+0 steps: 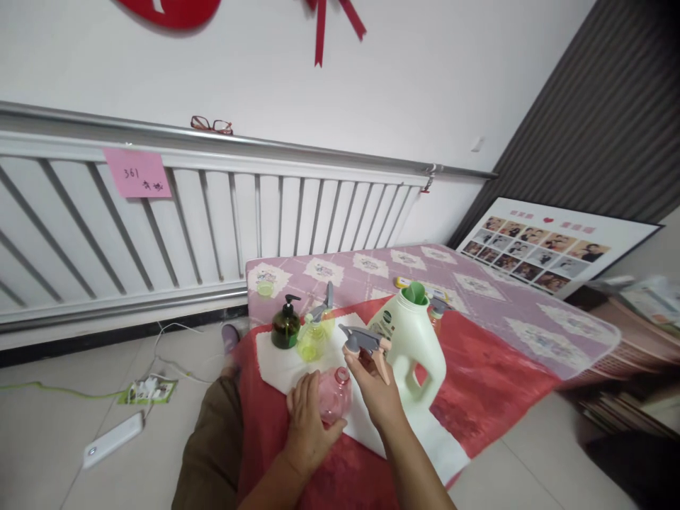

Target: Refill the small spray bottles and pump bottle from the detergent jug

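Note:
My left hand is closed around a pink see-through bottle, its round neck uncapped and tilted toward the right. Just above and right of that neck, my right hand grips a grey and peach spray head, apart from the bottle. Close beside the right hand stands a large pale green jug with a handle and a green piece in its mouth. Behind the left hand are a yellow spray bottle with a grey trigger and a dark green pump bottle.
A white cloth lies over a red cloth on the patterned table. Farther back are a small pale lid, a yellow packet and another sprayer, partly hidden by the jug. A radiator runs behind.

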A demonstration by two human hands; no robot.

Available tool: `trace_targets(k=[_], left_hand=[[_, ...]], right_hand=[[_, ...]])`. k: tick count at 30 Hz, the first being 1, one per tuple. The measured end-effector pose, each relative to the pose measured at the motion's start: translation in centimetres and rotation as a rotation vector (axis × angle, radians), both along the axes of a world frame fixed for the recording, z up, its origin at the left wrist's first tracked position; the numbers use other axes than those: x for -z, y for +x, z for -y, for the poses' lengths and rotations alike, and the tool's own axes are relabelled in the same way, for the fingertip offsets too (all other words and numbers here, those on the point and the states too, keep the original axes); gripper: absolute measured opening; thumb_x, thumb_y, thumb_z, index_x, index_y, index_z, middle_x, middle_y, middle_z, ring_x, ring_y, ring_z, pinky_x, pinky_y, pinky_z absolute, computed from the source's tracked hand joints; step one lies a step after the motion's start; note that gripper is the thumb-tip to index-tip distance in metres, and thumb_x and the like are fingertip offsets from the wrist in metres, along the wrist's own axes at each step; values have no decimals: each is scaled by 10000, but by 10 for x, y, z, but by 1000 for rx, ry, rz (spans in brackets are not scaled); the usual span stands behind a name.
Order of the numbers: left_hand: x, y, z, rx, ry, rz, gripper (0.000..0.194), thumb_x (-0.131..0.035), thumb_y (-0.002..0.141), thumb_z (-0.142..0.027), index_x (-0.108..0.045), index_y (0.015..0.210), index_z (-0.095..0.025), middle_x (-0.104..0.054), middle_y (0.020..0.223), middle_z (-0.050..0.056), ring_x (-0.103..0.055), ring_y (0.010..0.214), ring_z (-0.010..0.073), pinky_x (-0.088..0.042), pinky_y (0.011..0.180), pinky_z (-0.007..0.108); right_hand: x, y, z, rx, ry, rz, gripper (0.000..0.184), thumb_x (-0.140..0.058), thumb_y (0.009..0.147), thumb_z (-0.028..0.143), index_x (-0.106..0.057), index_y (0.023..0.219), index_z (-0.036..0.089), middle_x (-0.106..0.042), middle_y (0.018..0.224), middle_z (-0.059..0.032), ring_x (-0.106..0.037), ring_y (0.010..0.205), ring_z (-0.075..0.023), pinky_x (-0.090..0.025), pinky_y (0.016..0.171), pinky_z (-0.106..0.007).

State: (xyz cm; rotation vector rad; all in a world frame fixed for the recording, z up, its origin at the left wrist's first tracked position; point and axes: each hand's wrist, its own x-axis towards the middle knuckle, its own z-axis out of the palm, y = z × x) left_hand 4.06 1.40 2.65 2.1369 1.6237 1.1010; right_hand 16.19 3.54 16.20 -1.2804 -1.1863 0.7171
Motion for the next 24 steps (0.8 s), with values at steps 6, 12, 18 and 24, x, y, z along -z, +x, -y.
trace_targets(k=[6, 12, 18, 24], left_hand=[[-9, -1, -1, 35, -98, 53, 816, -653, 650, -288, -291, 1368, -148, -458, 1377, 155, -373, 1299, 317, -251, 1071, 529], [-11, -3, -1, 58, -144, 83, 854, -678, 631, -301, -287, 1374, -144, -454, 1381, 161, -365, 1303, 321, -208, 1088, 555], [-8, -4, -2, 73, -178, 91, 877, -684, 632, -329, -270, 1386, -157, -428, 1404, 154, -347, 1314, 319, -189, 1093, 555], [-10, -4, -3, 72, -177, 101, 875, -689, 630, -332, -274, 1382, -165, -432, 1398, 152, -355, 1308, 320, -191, 1088, 561]], right_hand=[[29, 0, 13, -53, -84, -124, 284, -699, 732, 401, -687, 962, 234, -743, 969, -59, -666, 925, -245, -503, 863, -420], [48, 3, 14, -80, -115, -221, 329, -705, 734, 405, -680, 1027, 259, -729, 1044, -56, -639, 1019, -249, -464, 938, -438], [56, 4, 11, -81, -108, -302, 380, -696, 746, 415, -639, 1099, 287, -728, 1047, -38, -642, 1021, -222, -472, 935, -415], [53, 1, 8, -93, -114, -297, 357, -710, 733, 405, -669, 1058, 261, -729, 1053, -54, -636, 1038, -235, -466, 941, -417]])
